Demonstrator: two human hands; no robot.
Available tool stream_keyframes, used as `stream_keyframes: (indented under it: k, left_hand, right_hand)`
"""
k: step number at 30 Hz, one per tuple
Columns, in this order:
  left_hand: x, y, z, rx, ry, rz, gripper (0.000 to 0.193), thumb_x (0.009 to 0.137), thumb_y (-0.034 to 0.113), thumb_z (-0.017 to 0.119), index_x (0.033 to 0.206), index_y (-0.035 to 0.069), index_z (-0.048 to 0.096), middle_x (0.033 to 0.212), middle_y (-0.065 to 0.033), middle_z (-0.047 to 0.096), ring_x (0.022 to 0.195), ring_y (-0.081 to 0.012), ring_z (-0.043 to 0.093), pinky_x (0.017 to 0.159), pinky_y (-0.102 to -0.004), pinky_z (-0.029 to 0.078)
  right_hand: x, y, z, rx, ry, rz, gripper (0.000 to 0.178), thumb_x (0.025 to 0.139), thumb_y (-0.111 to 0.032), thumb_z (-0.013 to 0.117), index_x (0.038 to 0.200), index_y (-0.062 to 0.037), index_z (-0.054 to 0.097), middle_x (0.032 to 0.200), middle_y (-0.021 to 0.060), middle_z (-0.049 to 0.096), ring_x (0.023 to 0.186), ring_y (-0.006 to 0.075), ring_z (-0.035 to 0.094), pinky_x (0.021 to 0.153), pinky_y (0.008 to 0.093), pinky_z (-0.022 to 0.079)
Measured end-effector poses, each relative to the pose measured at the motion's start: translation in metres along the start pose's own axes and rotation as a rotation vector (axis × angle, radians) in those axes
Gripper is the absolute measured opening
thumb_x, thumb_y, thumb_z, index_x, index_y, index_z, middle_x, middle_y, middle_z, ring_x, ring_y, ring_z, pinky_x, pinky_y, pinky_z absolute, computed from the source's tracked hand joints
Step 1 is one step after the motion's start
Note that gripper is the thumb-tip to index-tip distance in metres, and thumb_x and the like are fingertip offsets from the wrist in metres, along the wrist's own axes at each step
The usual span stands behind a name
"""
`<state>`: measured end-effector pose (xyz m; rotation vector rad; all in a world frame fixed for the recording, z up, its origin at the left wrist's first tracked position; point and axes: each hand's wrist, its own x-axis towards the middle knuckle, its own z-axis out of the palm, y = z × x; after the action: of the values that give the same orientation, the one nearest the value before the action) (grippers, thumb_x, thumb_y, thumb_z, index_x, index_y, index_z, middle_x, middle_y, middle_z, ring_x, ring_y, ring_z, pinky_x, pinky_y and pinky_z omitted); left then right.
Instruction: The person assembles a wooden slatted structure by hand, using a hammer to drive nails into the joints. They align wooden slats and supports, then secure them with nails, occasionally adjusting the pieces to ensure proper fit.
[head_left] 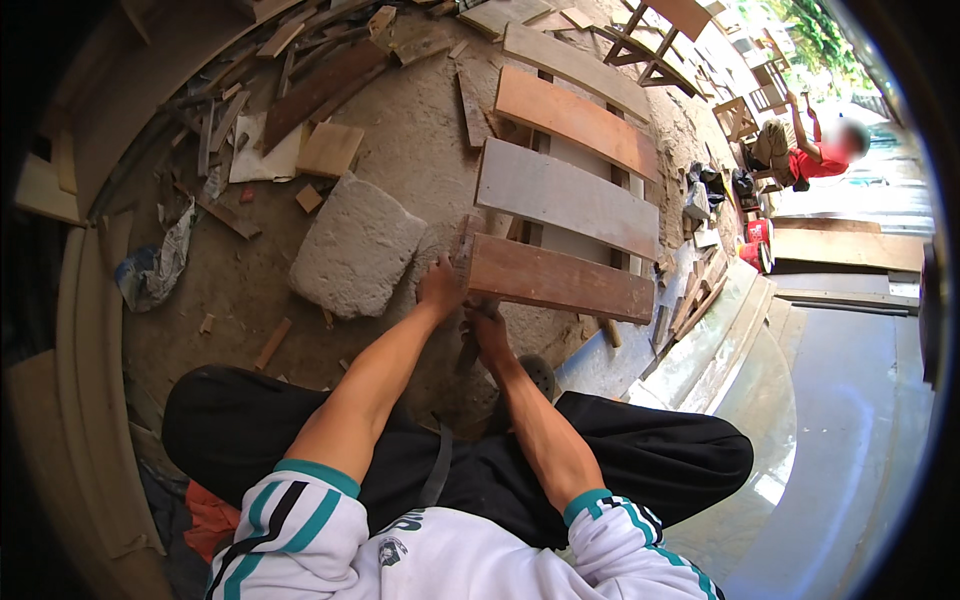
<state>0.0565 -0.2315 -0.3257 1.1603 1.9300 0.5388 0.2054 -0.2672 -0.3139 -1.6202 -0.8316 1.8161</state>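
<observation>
In front of me lies a slatted wooden piece, with several planks set across narrower rails. Its nearest slat is a reddish-brown plank [562,278]; beyond it come a grey plank [568,196] and an orange-brown plank [572,120]. A short dark board [465,246] stands against the left end of the nearest slat. My left hand [440,285] is closed on this short board near its lower end. Just right of it, below the corner of the brown plank, my right hand [487,330] is closed. A dark piece shows below its fingers, too unclear to name.
A pale stone block [357,245] sits left of my hands. Wood offcuts [330,150] and a crumpled bag [158,262] litter the ground. Red cans [757,245] stand at the right. A person in red [820,160] sits farther off, near wooden frames [735,118].
</observation>
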Motion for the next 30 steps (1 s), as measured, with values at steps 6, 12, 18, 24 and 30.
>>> stream_keyframes:
  k: [6,12,18,24,30]
  left_hand:
    - [0.007,-0.023,0.009,-0.189,0.143,0.208,0.050,0.078,0.026,0.071,0.121,0.003,0.058,0.113,-0.0274,0.064,0.104,-0.0451,0.063,0.091,-0.0503,0.050]
    - [0.018,-0.030,0.008,-0.144,0.053,0.117,0.042,0.081,0.023,0.068,0.118,0.004,0.065,0.109,-0.0213,0.068,0.104,-0.0404,0.064,0.091,-0.0484,0.051]
    - [0.013,-0.022,0.005,-0.191,0.019,0.126,0.041,0.083,0.020,0.064,0.122,0.006,0.064,0.113,-0.0215,0.067,0.109,-0.0400,0.063,0.094,-0.0472,0.050]
    - [0.018,-0.019,0.008,-0.118,0.005,0.126,0.039,0.084,0.018,0.064,0.122,0.007,0.062,0.115,-0.0207,0.067,0.109,-0.0388,0.063,0.093,-0.0460,0.050]
    - [0.020,-0.012,0.003,-0.195,0.126,0.258,0.030,0.086,0.018,0.066,0.113,0.005,0.067,0.103,-0.0185,0.071,0.094,-0.0335,0.068,0.082,-0.0419,0.053]
  right_hand:
    - [0.001,-0.011,0.000,-0.036,0.066,-0.092,0.020,0.089,-0.012,0.066,0.107,-0.0043,0.063,0.090,0.0030,0.063,0.070,0.0141,0.061,0.058,0.0310,0.049]
    - [0.000,-0.007,0.001,-0.148,0.137,-0.104,0.018,0.089,-0.013,0.067,0.104,-0.0049,0.063,0.086,0.0027,0.063,0.070,0.0153,0.061,0.062,0.0305,0.050]
    - [-0.006,0.003,0.001,-0.171,0.101,-0.091,0.019,0.088,-0.014,0.068,0.104,-0.0055,0.062,0.085,0.0032,0.062,0.070,0.0141,0.061,0.059,0.0301,0.049]
    - [-0.010,0.002,-0.005,-0.338,0.115,-0.213,0.023,0.088,-0.016,0.066,0.106,-0.0033,0.061,0.084,0.0068,0.062,0.072,0.0144,0.060,0.061,0.0307,0.049]
    - [-0.027,-0.010,-0.004,-0.389,0.096,-0.538,0.031,0.092,-0.020,0.063,0.114,0.0014,0.059,0.096,0.0118,0.067,0.082,0.0193,0.063,0.074,0.0339,0.048]
